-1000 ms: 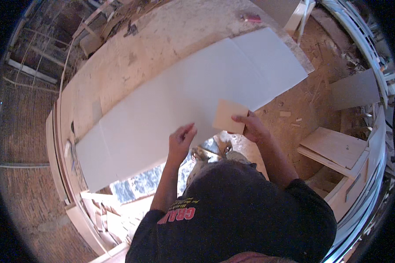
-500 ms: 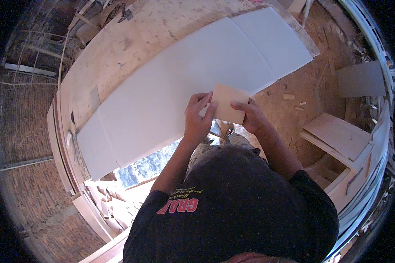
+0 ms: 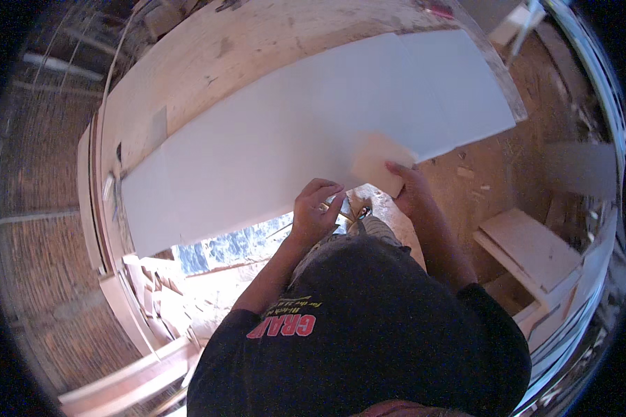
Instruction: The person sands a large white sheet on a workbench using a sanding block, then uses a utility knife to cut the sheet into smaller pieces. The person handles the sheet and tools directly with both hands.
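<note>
A thin, square tan piece (image 3: 381, 161), perhaps card or thin board, is gripped along its right edge by my right hand (image 3: 409, 187), the thumb lying on its upper face. It is tilted and blurred above the near edge of a long white panel (image 3: 278, 139). My left hand (image 3: 316, 210) is apart from the piece, close to the panel's near edge. Its fingers curl toward the thumb, their tips nearly meeting; whether anything small sits between them is hidden.
Beneath the white panel lies a worn wooden worktable (image 3: 208, 76). To the right, flat boards top a wooden box (image 3: 528, 247), and small offcuts (image 3: 466, 172) lie on the brown floor. Wood scraps (image 3: 156, 299) gather at lower left. Sheets are stacked along the right rim.
My left hand has come off the tan piece and dropped slightly toward me. My right hand has carried the piece a little to the right. The whole view has turned somewhat.
</note>
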Available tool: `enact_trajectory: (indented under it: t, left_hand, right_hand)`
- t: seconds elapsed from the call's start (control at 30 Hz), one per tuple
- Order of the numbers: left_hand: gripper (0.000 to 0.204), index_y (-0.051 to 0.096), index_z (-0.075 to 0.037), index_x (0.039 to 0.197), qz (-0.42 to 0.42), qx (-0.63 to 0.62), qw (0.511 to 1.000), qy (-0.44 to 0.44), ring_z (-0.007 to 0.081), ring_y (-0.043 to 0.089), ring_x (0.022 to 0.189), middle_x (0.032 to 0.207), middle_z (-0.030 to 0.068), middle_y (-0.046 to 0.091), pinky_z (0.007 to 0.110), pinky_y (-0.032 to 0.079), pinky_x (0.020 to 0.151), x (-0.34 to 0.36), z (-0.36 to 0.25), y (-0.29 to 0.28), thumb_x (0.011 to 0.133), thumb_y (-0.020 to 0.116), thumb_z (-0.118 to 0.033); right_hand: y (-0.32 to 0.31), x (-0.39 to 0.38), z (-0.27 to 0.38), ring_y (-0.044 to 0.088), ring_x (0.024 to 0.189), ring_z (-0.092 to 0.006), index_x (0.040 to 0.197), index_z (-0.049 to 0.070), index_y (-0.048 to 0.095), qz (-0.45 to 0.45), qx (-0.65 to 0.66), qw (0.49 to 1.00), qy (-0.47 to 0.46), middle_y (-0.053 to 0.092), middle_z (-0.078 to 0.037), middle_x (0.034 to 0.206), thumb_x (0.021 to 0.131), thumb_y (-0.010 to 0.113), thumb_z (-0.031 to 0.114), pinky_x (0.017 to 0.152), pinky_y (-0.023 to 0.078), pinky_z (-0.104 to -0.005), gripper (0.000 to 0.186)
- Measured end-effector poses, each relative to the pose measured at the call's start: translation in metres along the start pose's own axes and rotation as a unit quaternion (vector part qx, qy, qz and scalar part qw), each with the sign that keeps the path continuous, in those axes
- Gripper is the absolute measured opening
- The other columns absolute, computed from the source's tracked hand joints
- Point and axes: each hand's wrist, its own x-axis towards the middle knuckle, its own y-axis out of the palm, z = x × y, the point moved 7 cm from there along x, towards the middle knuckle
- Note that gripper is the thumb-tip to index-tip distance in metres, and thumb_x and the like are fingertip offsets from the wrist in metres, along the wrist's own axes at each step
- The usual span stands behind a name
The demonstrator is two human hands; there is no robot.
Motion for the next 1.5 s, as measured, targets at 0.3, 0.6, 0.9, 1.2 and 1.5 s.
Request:
enact_trajectory:
  t: [0.3, 0.6, 0.9, 1.2, 1.5]
  left_hand:
    - [0.046, 0.065, -0.002, 0.126, -0.120, 0.200, 0.968, -0.095, 0.0367, 0.064, 0.119, 0.130, 0.0200, 0.064, 0.045, 0.052, 0.100, -0.086, 0.121, -0.090, 0.085, 0.080, -0.019]
    - [0.066, 0.054, -0.009, 0.145, -0.017, 0.314, 0.942, -0.120, 0.0378, 0.030, 0.150, 0.161, 0.0178, 0.035, 0.059, 0.025, 0.120, -0.127, 0.229, -0.154, 0.092, 0.069, -0.045]
    - [0.071, 0.046, -0.010, 0.151, -0.070, 0.376, 0.919, -0.093, 0.0409, 0.027, 0.150, 0.162, 0.0218, 0.029, 0.066, 0.023, 0.117, -0.082, 0.294, -0.222, 0.095, 0.063, -0.050]
    - [0.076, 0.038, -0.008, 0.155, -0.069, 0.408, 0.899, -0.142, 0.0391, 0.017, 0.154, 0.165, 0.0222, 0.022, 0.066, 0.015, 0.120, -0.059, 0.326, -0.255, 0.098, 0.054, -0.055]
    - [0.080, 0.033, -0.004, 0.156, -0.026, 0.424, 0.888, -0.173, 0.0425, 0.015, 0.154, 0.165, 0.0252, 0.019, 0.065, 0.013, 0.121, -0.051, 0.327, -0.250, 0.098, 0.054, -0.054]
  right_hand:
    - [0.022, 0.006, 0.027, 0.049, 0.134, -0.0414, 0.149, 0.002, 0.037, 0.032, -0.079, 0.996, -0.032, 0.048, -0.022, 0.143, 0.093, 0.067, 0.021, 0.102, 0.047, -0.0700, 0.066]
    - [0.103, 0.010, -0.033, 0.054, 0.130, -0.0363, 0.150, 0.005, 0.038, 0.068, -0.155, 0.985, -0.011, 0.052, -0.017, 0.143, 0.101, 0.057, 0.029, 0.097, 0.053, -0.0671, 0.058]
    - [0.157, 0.049, -0.202, 0.059, 0.128, -0.0329, 0.142, 0.020, 0.057, 0.104, -0.888, 0.381, -0.237, 0.060, -0.007, 0.143, 0.089, 0.063, 0.005, 0.101, 0.052, -0.0465, 0.054]
    - [0.154, 0.062, -0.225, 0.060, 0.124, -0.0355, 0.135, 0.019, 0.059, 0.063, -0.908, 0.269, -0.315, 0.064, -0.004, 0.134, 0.083, 0.071, 0.013, 0.093, 0.054, -0.0509, 0.053]
    - [0.191, 0.171, -0.202, 0.067, 0.111, -0.0281, 0.121, 0.020, 0.066, 0.058, -0.895, 0.286, -0.338, 0.070, -0.001, 0.120, 0.084, 0.070, 0.015, 0.081, 0.059, -0.0462, 0.037]
